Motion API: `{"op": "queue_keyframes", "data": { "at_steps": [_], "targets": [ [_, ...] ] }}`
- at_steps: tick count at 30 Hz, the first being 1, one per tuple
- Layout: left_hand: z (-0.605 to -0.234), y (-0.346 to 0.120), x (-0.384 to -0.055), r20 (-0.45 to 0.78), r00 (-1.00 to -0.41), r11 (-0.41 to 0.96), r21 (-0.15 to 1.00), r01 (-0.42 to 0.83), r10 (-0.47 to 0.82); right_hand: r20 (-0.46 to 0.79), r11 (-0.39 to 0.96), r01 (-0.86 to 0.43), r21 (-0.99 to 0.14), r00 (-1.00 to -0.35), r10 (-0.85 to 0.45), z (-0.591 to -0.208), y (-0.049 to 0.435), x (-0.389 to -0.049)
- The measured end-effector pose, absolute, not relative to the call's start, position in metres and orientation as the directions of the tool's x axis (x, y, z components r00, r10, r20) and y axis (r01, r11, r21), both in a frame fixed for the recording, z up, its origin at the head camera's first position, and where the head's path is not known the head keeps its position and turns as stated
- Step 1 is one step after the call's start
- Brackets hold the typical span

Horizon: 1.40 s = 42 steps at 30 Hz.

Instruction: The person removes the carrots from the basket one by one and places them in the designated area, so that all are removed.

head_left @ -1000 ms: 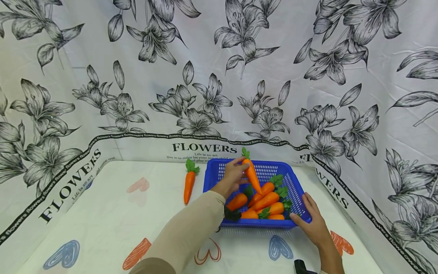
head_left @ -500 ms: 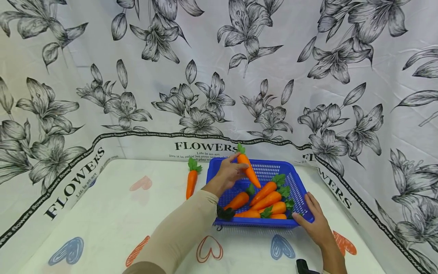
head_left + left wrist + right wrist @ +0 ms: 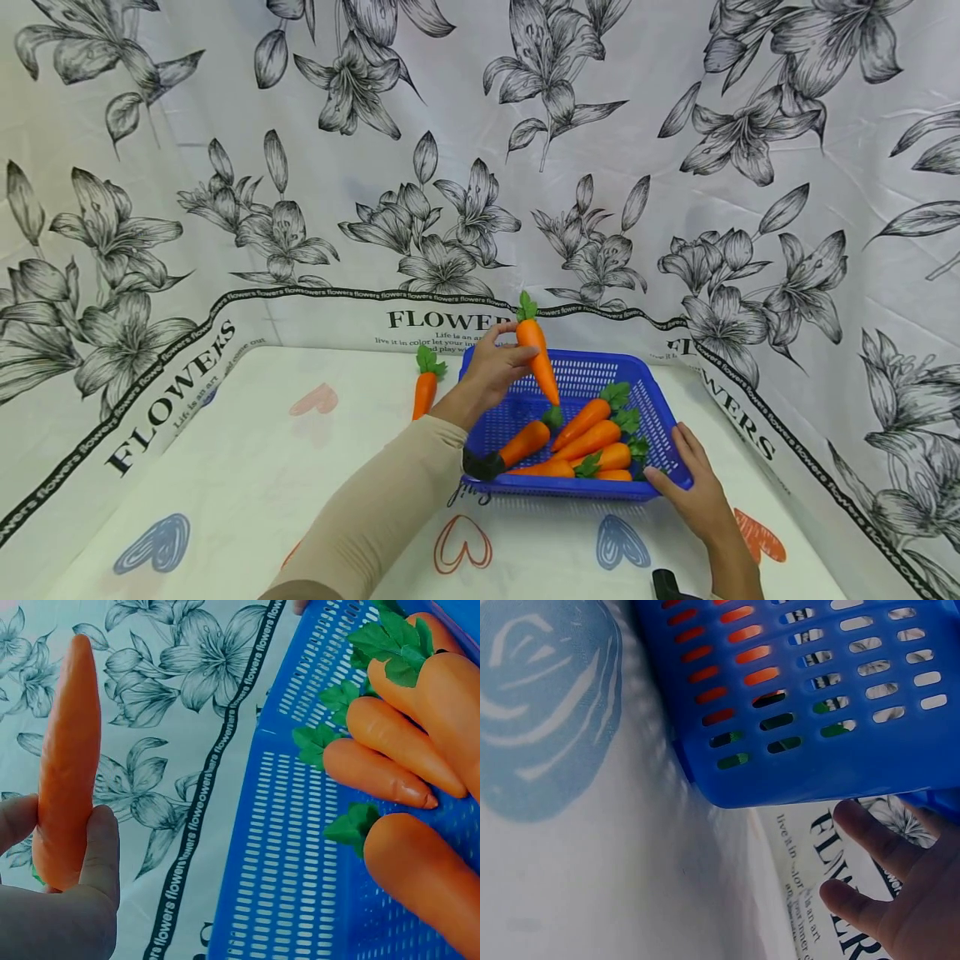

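Between the thumb and fingers of my left hand (image 3: 489, 373) is an orange carrot (image 3: 538, 364) with a leafy green top. It is held up over the basket, leaves uppermost and tip pointing down. In the left wrist view the pinched carrot (image 3: 71, 761) stands apart from the basket wall. Several more carrots (image 3: 592, 437) lie in the blue perforated basket (image 3: 558, 487). My right hand (image 3: 697, 492) is at the basket's front right corner, its fingers extended along the outside. The right wrist view has those fingers (image 3: 877, 840) spread beside the basket wall, near its edge.
One carrot (image 3: 424, 393) lies on the white tablecloth (image 3: 225, 450) left of the basket, partly hidden by my left sleeve. A flower-printed curtain (image 3: 450, 225) rises behind the table and along both sides. A black object (image 3: 664, 583) sits by my right wrist.
My left hand has drawn left and slightly up with the carrot, which now hangs more upright. The right hand stays at the basket corner. The whole view has shifted slightly.
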<state>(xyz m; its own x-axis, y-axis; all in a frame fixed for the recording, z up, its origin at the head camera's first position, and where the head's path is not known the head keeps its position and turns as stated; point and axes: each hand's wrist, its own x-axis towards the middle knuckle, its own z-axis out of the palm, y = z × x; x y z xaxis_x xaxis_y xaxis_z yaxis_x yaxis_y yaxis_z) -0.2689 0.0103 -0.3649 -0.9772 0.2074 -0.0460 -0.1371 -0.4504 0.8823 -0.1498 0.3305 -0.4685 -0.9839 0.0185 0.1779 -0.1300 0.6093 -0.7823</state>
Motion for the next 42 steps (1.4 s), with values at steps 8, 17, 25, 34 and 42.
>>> {"op": "queue_keyframes", "data": {
  "at_steps": [8,17,25,34,42],
  "targets": [
    [-0.354,-0.001,-0.26,-0.012,-0.977,-0.466,0.878,-0.113,0.214,0.197,0.596,-0.152,-0.789,-0.98,0.01,-0.469,0.331,-0.149],
    [-0.342,-0.013,-0.253,0.053,-0.975,-0.482,0.874,-0.059,0.215,0.197,0.589,-0.154,-0.793,-0.98,0.009,-0.467,0.331,-0.149],
    [-0.331,-0.033,-0.245,0.125,-0.971,-0.492,0.871,0.007,0.206,0.191,0.612,-0.141,-0.778,-0.981,0.016,-0.465,0.33,-0.151],
    [-0.328,-0.054,-0.235,0.157,-0.972,-0.499,0.865,0.051,0.173,0.175,0.618,-0.126,-0.776,-0.984,0.019,-0.465,0.33,-0.15],
    [-0.331,-0.075,-0.23,0.157,-0.976,-0.508,0.859,0.059,0.152,0.157,0.638,-0.102,-0.764,-0.987,0.031,-0.466,0.33,-0.15]
  ]
}}
